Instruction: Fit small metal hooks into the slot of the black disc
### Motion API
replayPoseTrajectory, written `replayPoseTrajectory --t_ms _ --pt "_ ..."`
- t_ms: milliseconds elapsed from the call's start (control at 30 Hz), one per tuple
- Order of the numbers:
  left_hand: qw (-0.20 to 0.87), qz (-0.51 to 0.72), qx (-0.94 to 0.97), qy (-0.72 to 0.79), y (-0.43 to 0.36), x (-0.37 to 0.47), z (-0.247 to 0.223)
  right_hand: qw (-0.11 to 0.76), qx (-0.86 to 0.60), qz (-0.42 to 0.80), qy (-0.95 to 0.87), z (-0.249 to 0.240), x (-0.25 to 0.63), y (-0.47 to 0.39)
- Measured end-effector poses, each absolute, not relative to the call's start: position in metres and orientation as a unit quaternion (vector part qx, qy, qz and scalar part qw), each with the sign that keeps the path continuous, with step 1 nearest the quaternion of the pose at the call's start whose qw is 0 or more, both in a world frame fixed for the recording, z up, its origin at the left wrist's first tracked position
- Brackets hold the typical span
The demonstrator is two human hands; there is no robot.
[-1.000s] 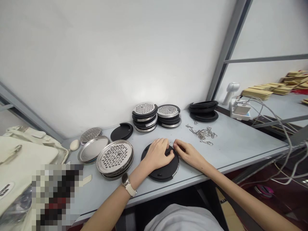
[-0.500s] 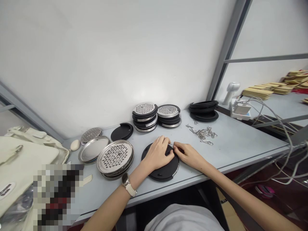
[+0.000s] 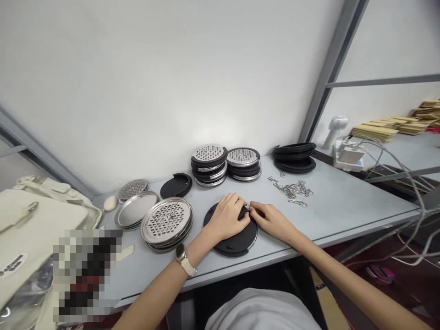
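Head: left hand [image 3: 228,217] on black disc [image 3: 237,242].

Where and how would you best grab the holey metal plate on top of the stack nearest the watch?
Pinch the top plate by its plain raised rim, probably from the right, where the tabletop lies open; its centre is full of rough-looking holes.

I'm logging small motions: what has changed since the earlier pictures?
The left hand's fingers edged toward the right hand, at the small metal piece by the black disc's far edge; the camera view shifted slightly. No clear new grasp or release. The stacked graters and loose clips stayed put.
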State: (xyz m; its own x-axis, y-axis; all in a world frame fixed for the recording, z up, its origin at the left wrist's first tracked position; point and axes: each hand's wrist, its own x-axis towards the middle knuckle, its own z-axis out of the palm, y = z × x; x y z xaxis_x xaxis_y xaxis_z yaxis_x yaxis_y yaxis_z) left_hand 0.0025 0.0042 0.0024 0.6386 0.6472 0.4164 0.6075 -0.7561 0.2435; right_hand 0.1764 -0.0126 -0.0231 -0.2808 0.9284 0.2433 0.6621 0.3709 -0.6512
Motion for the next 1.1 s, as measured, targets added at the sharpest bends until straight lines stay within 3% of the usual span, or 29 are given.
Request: replayPoseTrajectory --t_ms 767,1100 --pt "0.052 0.234 0.913 0.331 0.006 0.0009 0.0037 0.318 -0.514 0.229 -0.763 -0.0267 0.1768 -0.0118" --pt "0.175 0.294 0.877 0.338 0.0057 0.0006 -0.0018 0.333 -0.516 0.235 -0.753 -0.0265 0.1777 -0.0111"
